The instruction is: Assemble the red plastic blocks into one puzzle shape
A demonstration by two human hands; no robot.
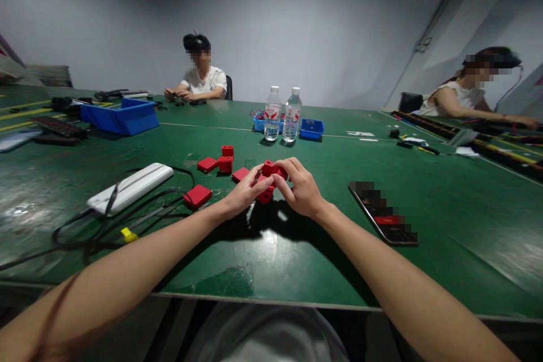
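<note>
My left hand (247, 191) and my right hand (300, 185) meet in front of me, both closed on red blocks (266, 197) held just above the green table. Thumbs and fingers press on the blocks from either side and partly cover them, so I cannot tell how the pieces join. Left of my hands, several more red blocks lie on the table: a flat one (198, 196) by the cable, another flat one (207, 164) farther back, and a cube-like one (225, 165) with a smaller piece behind it. One more red block (240, 175) sits close beside my left fingers.
A white power bank (130, 188) with black cables (97, 237) lies left, a phone (382, 215) right. Two water bottles (291, 116), a small blue tray (311, 129) and a larger blue bin (121, 117) stand farther back. Two people sit at the far side and right.
</note>
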